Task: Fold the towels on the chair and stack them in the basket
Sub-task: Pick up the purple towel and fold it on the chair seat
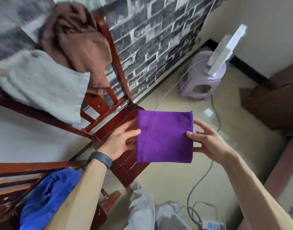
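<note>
A folded purple towel is held flat between both hands above the edge of the red wooden chair. My left hand pinches its left edge, thumb on top and fingers beneath. At the right edge, my right hand holds it the same way. Over the chair's back hang a brown towel and a grey-white towel. A crumpled blue towel lies at the lower left on another wooden chair. No basket is in view.
A lilac plastic stool with a white fan on it stands on the tiled floor by the brick-pattern wall. Cables and a power strip lie on the floor. Dark wooden furniture is at the right.
</note>
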